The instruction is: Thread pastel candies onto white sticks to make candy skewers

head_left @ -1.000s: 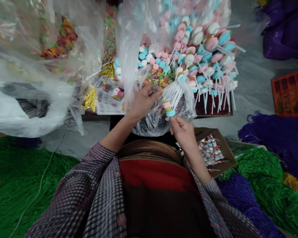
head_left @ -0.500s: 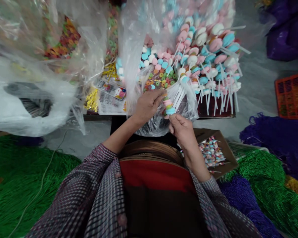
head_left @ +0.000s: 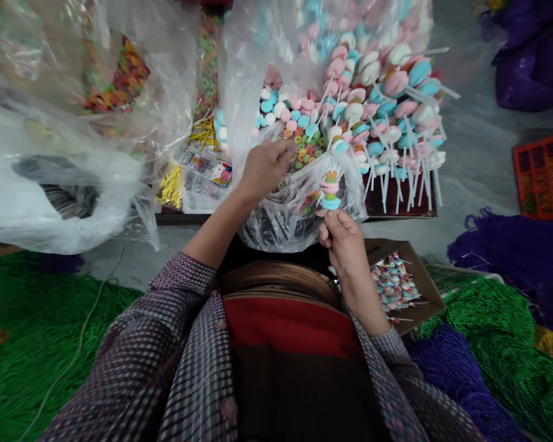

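Observation:
Pinched in my right hand (head_left: pixel 343 236) is a candy stick (head_left: pixel 330 191), upright, stacked with blue, green, pink and orange pieces. My left hand (head_left: pixel 270 164) reaches over the small ring candies (head_left: pixel 306 150), its fingers bent together at their left edge; whether it grips a piece is hidden. Pink, blue and white round candies (head_left: pixel 286 115) lie just beyond the rings. Clear plastic (head_left: pixel 281 227) spreads below both hands. To the right, many filled sticks (head_left: pixel 387 129) are piled with their white ends toward me.
Bags of ring candy (head_left: pixel 120 73) and a white plastic bag (head_left: pixel 64 227) cover the left. Gold ties (head_left: pixel 170 187) lie beside printed cards (head_left: pixel 207 169). A cardboard box (head_left: pixel 426 288) of wrapped candy stands low at right, near green and purple strands. An orange crate (head_left: pixel 544 175) is farther right.
My left hand has moved away from the candy stick, left and up toward the rings. The stick in my right hand has shifted right and stands more clearly in view.

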`<control>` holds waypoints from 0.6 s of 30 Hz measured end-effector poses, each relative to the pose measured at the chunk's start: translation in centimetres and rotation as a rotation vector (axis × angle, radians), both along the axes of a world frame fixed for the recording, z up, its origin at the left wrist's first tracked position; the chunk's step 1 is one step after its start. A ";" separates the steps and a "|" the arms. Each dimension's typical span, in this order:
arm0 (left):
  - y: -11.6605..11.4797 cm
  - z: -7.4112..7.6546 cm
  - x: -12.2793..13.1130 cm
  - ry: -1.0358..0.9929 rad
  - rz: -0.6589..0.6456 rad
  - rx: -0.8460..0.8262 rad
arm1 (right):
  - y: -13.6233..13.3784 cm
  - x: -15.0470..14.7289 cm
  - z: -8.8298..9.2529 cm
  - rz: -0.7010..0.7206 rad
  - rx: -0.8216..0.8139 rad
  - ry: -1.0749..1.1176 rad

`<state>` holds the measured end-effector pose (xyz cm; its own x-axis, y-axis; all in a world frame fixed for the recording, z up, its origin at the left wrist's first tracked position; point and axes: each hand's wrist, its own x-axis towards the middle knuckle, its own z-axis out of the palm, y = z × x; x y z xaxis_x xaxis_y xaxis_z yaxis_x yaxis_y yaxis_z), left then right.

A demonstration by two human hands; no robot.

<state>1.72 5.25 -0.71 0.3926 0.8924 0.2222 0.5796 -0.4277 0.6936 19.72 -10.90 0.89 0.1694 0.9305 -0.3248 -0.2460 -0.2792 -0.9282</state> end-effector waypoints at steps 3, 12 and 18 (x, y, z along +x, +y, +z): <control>1.9 0.5 -0.3 0.259 -0.006 0.053 | -0.2 0.0 0.1 -0.008 0.007 0.008; 1.6 3.0 0.2 0.544 -0.104 0.099 | -0.6 0.2 -0.4 -0.010 0.024 -0.027; 2.0 4.1 0.1 0.606 -0.110 0.123 | -0.8 0.4 -0.2 -0.034 0.019 -0.024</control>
<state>1.79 7.22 3.35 0.5696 0.8214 0.0298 0.8022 -0.5634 0.1974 20.10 -11.69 0.73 0.2082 0.9301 -0.3025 -0.2324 -0.2534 -0.9390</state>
